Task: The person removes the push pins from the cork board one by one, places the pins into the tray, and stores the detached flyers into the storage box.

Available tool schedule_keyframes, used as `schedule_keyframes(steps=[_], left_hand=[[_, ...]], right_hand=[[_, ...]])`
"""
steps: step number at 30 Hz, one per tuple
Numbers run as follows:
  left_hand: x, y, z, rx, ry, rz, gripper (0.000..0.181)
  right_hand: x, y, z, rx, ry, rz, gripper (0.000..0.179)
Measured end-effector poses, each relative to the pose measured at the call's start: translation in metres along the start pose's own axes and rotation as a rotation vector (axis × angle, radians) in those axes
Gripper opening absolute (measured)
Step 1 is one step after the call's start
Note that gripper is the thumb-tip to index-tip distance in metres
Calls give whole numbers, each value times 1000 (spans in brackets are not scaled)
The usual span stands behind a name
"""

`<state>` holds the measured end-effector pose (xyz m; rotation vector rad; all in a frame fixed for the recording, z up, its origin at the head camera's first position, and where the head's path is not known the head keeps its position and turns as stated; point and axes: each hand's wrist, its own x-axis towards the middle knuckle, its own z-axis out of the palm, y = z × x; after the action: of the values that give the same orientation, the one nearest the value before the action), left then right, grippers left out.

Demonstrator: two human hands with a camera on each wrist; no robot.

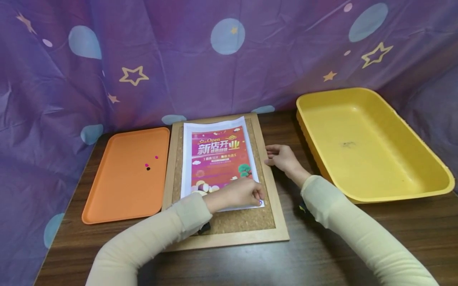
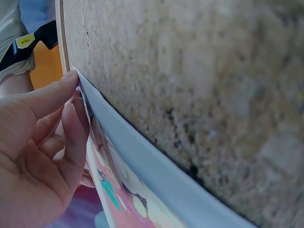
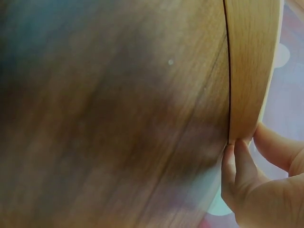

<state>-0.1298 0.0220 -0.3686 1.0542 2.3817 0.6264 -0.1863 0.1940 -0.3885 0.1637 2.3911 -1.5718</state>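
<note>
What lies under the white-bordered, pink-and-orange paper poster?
A rectangular brown cork board with a pale wooden frame. Cork shows below the poster and along its right side; whatever it covers cannot be seen.

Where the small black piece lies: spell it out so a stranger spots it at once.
In the head view, left of the wood-framed corkboard lies an orange tray. On its right half three tiny pieces sit close together, and the small black piece is nearest the person. It alone is dark; its two neighbours are pink.
</note>
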Motion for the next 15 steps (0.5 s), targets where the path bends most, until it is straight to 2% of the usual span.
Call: schedule_keyframes(steps=[15], left_hand=[[-5, 1, 4, -45, 62, -27, 8]], right_hand=[[1, 0, 0, -23, -2, 7, 53]])
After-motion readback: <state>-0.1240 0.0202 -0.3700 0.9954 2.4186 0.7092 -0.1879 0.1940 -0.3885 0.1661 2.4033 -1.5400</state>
